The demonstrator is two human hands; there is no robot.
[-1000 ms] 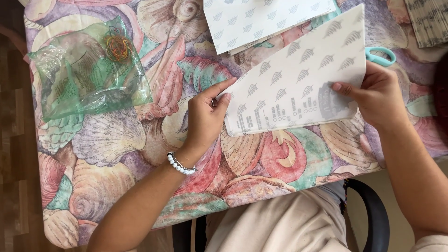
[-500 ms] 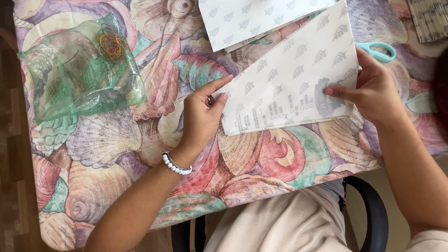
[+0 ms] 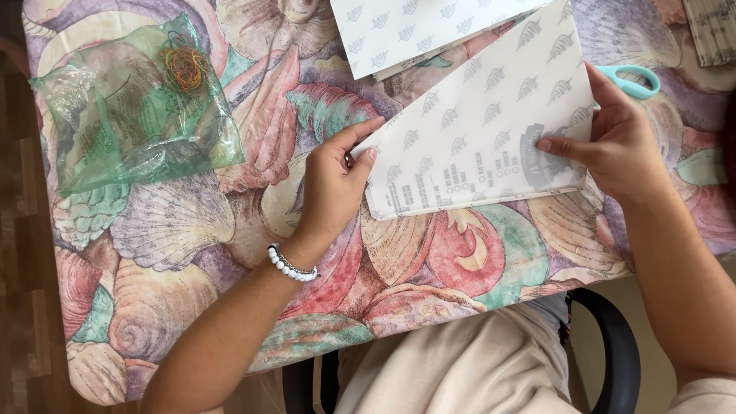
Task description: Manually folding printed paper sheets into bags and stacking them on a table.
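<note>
A folded white sheet (image 3: 475,130) printed with small grey leaf marks lies slanted on the table. My left hand (image 3: 333,188), with a white bead bracelet at the wrist, pinches its lower left corner. My right hand (image 3: 613,146) grips its right edge, thumb laid flat on top. Both hands hold the sheet against the shell-patterned tablecloth (image 3: 429,261).
A second patterned white sheet (image 3: 414,31) lies at the top edge. Teal-handled scissors (image 3: 632,78) poke out behind my right hand. A green plastic bag (image 3: 130,115) holding coloured rubber bands sits at the left. A dark chair arm (image 3: 613,353) shows below the table edge.
The folded sheet has shifted slightly and my right thumb now lies further onto it. My left hand keeps its pinch on the corner.
</note>
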